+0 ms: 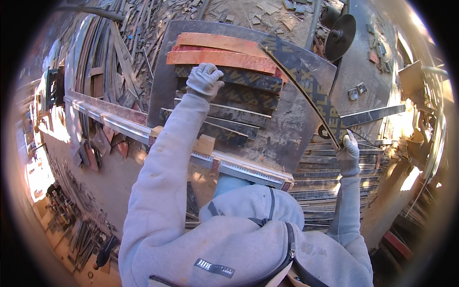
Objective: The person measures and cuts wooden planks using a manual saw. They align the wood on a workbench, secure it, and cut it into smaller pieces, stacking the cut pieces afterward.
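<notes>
My left hand (204, 80), in a grey glove, hovers or rests over the near edge of an orange-faced plank (222, 58). Its fingers are curled in, and nothing sticks out of them. Another orange plank (220, 42) lies just beyond. To the right, my gloved right hand (349, 149) grips the near end of a long, thin dark plywood strip (300, 94), which slants away to the far left. Between my arms, several dark plywood strips (239, 95) with yellow print lie side by side on the worn metal table (291, 138).
A wooden block (204, 144) stands by the ruled metal rail (239, 167) along the table's near side. A large round disc (340, 37) is at the far right. Stacked strips (320, 191) lie beside my right arm; scrap wood (129, 62) piles up at the far left.
</notes>
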Tool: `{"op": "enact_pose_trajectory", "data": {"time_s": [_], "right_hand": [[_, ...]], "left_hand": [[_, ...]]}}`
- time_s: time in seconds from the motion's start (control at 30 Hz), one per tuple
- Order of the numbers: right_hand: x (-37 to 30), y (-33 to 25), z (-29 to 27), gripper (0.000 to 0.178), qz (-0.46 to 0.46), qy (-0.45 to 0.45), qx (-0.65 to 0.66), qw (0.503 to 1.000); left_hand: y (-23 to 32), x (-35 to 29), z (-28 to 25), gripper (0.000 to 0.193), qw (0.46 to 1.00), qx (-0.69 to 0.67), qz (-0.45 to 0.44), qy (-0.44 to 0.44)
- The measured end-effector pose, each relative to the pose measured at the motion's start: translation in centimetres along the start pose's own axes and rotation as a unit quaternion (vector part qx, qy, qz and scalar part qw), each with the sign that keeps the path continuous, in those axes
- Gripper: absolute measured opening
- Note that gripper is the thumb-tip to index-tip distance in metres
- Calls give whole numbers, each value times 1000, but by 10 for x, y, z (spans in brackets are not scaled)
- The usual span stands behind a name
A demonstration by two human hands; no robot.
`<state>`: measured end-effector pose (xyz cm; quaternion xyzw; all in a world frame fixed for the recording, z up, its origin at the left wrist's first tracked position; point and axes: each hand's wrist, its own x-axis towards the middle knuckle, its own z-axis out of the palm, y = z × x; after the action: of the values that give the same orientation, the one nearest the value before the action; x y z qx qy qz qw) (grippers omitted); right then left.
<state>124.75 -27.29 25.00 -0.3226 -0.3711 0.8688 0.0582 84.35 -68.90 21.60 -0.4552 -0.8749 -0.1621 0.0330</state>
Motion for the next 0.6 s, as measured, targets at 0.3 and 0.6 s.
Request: {"op": "enact_pose_trajectory", "data": {"time_s": [0.3,0.6], "right_hand": [[50,32,76,41,56,-71,-203,975],[118,108,179,51,-17,100,-525,845]], "left_hand": [[31,-76,-13,45,655,-390,-607,225],[81,-33,11,52,423,-538,-713,150]]}}
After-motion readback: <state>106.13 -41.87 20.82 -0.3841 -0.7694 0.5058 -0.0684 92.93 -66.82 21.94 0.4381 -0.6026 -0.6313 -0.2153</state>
